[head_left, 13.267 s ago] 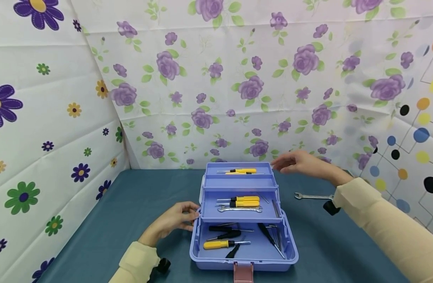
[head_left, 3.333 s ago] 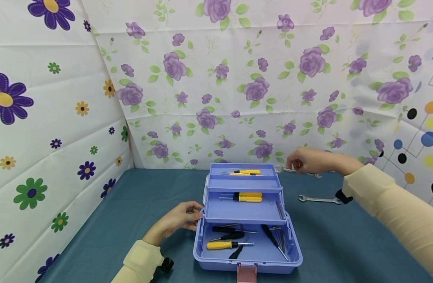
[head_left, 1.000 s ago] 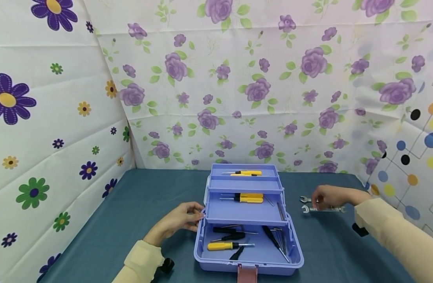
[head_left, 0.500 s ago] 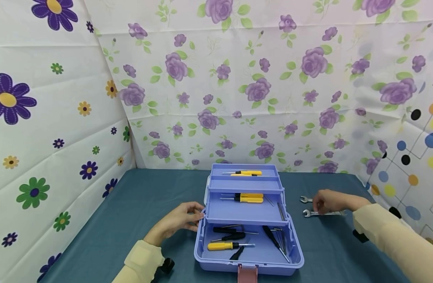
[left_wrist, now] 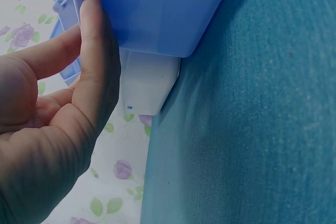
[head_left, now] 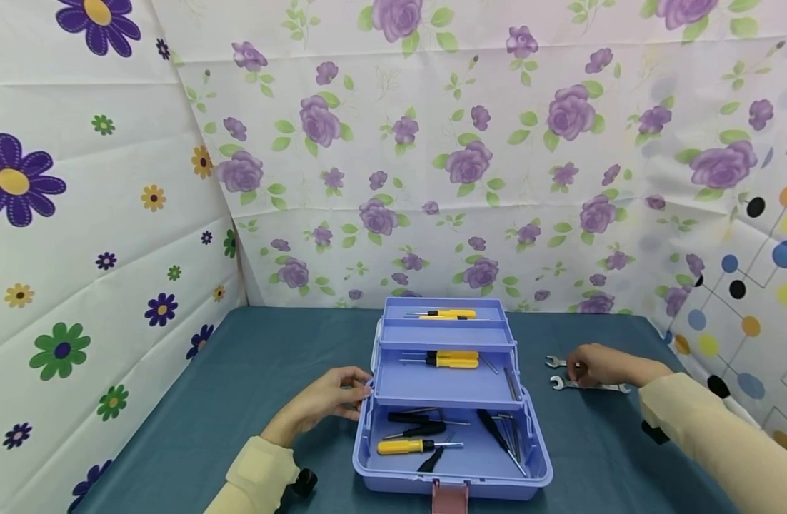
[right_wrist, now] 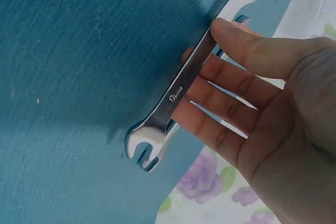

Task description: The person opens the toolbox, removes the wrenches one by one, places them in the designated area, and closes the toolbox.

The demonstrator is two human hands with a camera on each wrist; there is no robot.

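A lilac-blue toolbox stands unfolded, its trays stepped up towards the back. My left hand holds its left rim, thumb and fingers at the edge; the left wrist view shows the fingers against the side wall. Right of the box, my right hand pinches a double open-end wrench between thumb and fingers, low at the table. Just behind it lies a second open-end wrench, largely covered by the hand.
Yellow-handled screwdrivers lie in the top tray and middle tray. Below are a yellow screwdriver, black-handled tools and several thin metal pieces. A pink latch hangs in front. Flowered cloth rises behind the table.
The wrench from the middle tray has been lifted out and carried right, down to the table beside the other wrench. Lately it has shifted only slightly. My left hand stays at the toolbox rim.
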